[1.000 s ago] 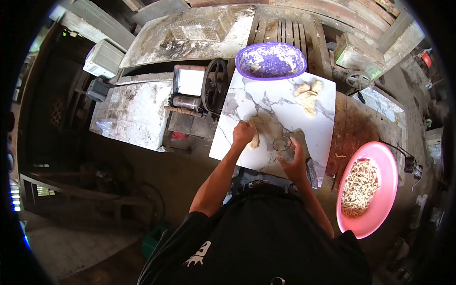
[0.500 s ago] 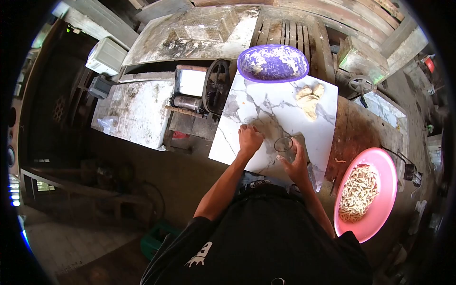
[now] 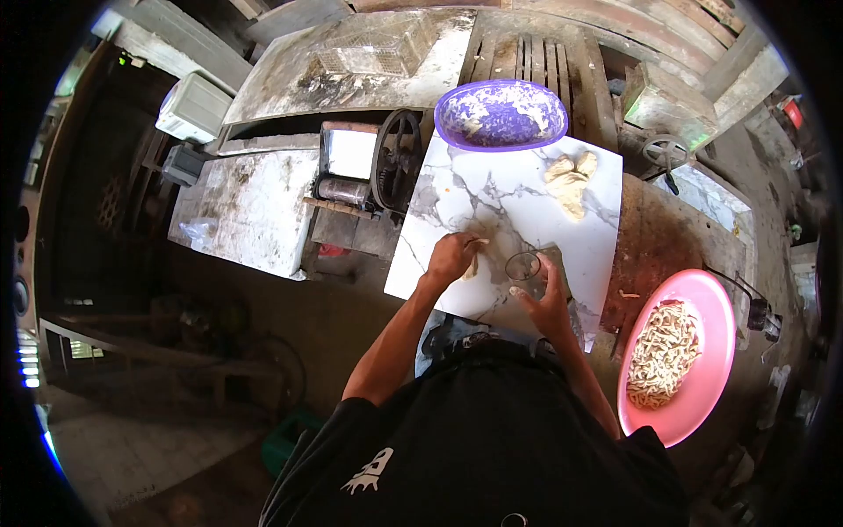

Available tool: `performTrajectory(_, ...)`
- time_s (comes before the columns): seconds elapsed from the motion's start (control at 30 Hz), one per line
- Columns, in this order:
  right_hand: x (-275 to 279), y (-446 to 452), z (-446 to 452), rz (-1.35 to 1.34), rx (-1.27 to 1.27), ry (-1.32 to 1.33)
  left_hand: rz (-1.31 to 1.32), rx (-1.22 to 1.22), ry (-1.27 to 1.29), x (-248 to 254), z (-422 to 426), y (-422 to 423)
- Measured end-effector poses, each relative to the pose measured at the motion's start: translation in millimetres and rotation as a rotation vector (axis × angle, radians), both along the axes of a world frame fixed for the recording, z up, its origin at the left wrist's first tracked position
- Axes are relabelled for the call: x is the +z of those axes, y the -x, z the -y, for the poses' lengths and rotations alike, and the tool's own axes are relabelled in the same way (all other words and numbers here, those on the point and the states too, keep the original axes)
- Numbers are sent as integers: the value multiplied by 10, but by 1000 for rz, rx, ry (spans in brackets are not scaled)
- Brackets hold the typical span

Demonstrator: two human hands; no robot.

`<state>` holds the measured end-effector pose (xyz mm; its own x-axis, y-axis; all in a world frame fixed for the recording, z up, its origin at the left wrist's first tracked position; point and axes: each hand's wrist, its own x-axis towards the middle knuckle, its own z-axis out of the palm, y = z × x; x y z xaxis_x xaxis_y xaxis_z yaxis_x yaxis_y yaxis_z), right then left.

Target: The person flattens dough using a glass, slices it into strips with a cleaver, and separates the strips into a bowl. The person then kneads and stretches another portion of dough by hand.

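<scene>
Your left hand (image 3: 450,255) has edged leftward over the marbled board (image 3: 518,206), the purple tub (image 3: 502,140) at its far edge, your right hand (image 3: 548,297) curled round a glass (image 3: 522,266) at its near side, a dough strip (image 3: 471,268) there pinched in your left.

Both hands (image 3: 450,256) (image 3: 549,303) curled, slightly apart

Marble-patterned white work surface (image 3: 448,180): dough pieces (image 3: 569,183) grouped near far right corner, touching; dough strip (image 3: 471,267) nearer front edge, partly hidden. Purple tub (image 3: 502,140) at far edge. Brown bench top (image 3: 645,230), right: small dough scrap (image 3: 629,294). Stained white tabletop (image 3: 255,206), left: clear plastic bag (image 3: 200,231). Rear stained tabletop (image 3: 285,66): mesh crate (image 3: 373,54).
</scene>
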<state>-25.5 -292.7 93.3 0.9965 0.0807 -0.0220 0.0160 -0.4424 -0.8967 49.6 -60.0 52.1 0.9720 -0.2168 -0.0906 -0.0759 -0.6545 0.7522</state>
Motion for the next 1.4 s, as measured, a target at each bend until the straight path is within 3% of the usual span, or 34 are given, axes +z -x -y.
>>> performTrajectory(0.13,-47,7,-10,22,-19,-49,-44,41,-1,130,27,58)
performTrajectory(0.2,-19,11,-12,12,-23,-50,-208,115,334,157,12,92)
performTrajectory(0.23,-2,13,-17,0,-27,-52,-207,114,334,129,15,83)
performTrajectory(0.3,-53,16,-16,26,-27,-66,-121,172,684,75,41,45)
performTrajectory(0.33,-67,16,-18,50,-25,-80,-119,173,686,246,76,34)
performTrajectory(0.4,-66,13,-25,45,-22,-82,-287,380,1053,543,142,22)
performTrajectory(0.5,-70,-1,-42,44,-17,-83,-165,372,1110,21,143,-43)
performTrajectory(0.53,-76,-1,-45,45,-20,-81,-162,446,796,-72,139,4)
performTrajectory(0.57,-83,5,-41,49,-17,-78,-72,434,251,-162,104,46)
performTrajectory(0.67,-69,-4,-37,136,-4,-26,-136,361,104,-113,56,152)
performTrajectory(0.73,-16,26,-55,56,-57,-83,291,413,-200,-218,87,225)
performTrajectory(0.77,-39,21,-46,55,-54,-79,289,417,-198,-273,103,234)
performTrajectory(0.83,-84,-11,-25,51,-67,-128,404,79,-172,-228,146,253)
performTrajectory(0.87,-96,-24,-12,50,-59,-125,324,-8,-159,-250,163,244)
performTrajectory(0.9,-88,-49,-1,59,-78,-80,325,0,-156,-267,193,273)
performTrajectory(0.97,-81,-118,40,70,-88,-29,330,-144,-434,-302,254,405)
performTrajectory(1.07,-44,-296,43,177,-10,81,226,-93,-444,-196,323,526)
performTrajectory(1.13,84,-463,-14,309,171,234,183,-71,-497,-246,375,560)
performTrajectory(1.4,-41,-946,-273,258,516,619,86,42,-468,-211,459,735)
